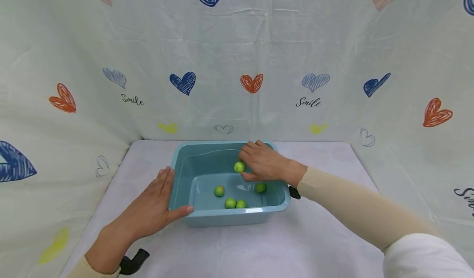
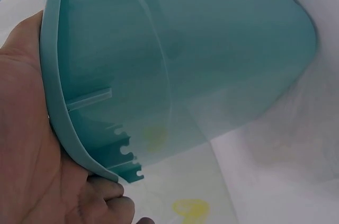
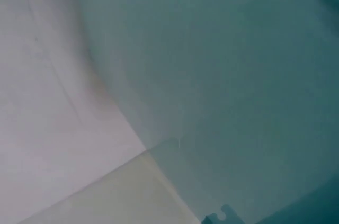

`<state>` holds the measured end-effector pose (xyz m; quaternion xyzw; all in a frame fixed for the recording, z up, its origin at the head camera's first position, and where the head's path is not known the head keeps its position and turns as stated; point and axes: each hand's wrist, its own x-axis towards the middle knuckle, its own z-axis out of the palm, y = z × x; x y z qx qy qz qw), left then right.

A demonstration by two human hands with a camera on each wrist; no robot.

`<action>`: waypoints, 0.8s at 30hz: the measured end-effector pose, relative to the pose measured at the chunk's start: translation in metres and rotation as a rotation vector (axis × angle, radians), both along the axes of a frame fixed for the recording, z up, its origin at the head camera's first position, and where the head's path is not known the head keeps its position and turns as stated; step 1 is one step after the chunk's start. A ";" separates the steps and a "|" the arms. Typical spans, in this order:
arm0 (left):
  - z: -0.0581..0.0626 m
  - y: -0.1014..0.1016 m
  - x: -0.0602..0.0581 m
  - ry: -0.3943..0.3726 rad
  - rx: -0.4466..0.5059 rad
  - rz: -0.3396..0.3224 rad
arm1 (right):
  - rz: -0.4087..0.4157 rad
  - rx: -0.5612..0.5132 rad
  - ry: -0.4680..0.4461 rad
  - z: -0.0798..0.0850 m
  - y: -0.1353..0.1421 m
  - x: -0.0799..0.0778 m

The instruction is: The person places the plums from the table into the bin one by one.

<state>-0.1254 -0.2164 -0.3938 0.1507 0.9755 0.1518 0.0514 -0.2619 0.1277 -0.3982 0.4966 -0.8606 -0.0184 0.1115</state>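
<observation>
A light blue plastic tub holds several small round green fruits, among them a pair side by side near the front wall. Inside the tub, my right hand pinches one green fruit between thumb and fingers, above the tub floor. Beneath that hand lies another green fruit. My left hand rests against the tub's left front corner, fingers straight along the side and thumb over the front rim. In the left wrist view its palm presses against the rim. The right wrist view shows only the tub's outer wall.
The tub stands on a white-covered table. A white sheet printed with hearts surrounds the table at the back and both sides. Black wrist-camera mounts show at both wrists.
</observation>
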 end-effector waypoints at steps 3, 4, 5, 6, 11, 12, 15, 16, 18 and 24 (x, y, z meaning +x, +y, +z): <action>0.000 0.000 0.000 -0.006 -0.001 -0.001 | -0.006 0.006 -0.015 -0.002 0.000 0.000; 0.000 0.000 0.000 -0.008 0.000 0.000 | -0.007 0.006 -0.017 -0.003 0.001 0.000; 0.000 0.000 0.000 -0.010 -0.001 0.001 | -0.006 0.006 -0.017 -0.003 0.000 0.000; 0.000 0.001 0.000 -0.012 -0.001 0.003 | -0.006 0.003 -0.019 -0.004 0.000 0.000; 0.000 0.001 0.000 -0.012 -0.002 0.006 | -0.014 0.006 -0.025 -0.007 0.000 -0.001; 0.000 0.001 0.000 -0.009 -0.001 0.005 | -0.014 0.006 -0.026 -0.007 0.000 -0.001; -0.001 0.001 0.000 -0.003 -0.001 0.001 | -0.013 0.008 -0.021 -0.009 0.000 -0.001; -0.001 0.001 0.000 -0.002 0.000 0.000 | -0.011 0.005 -0.019 -0.009 0.000 -0.001; -0.001 0.001 0.000 -0.002 0.000 0.001 | -0.008 0.004 -0.012 -0.009 0.001 -0.001; -0.001 0.000 0.000 -0.003 0.002 0.003 | -0.014 0.003 -0.020 -0.010 0.001 -0.002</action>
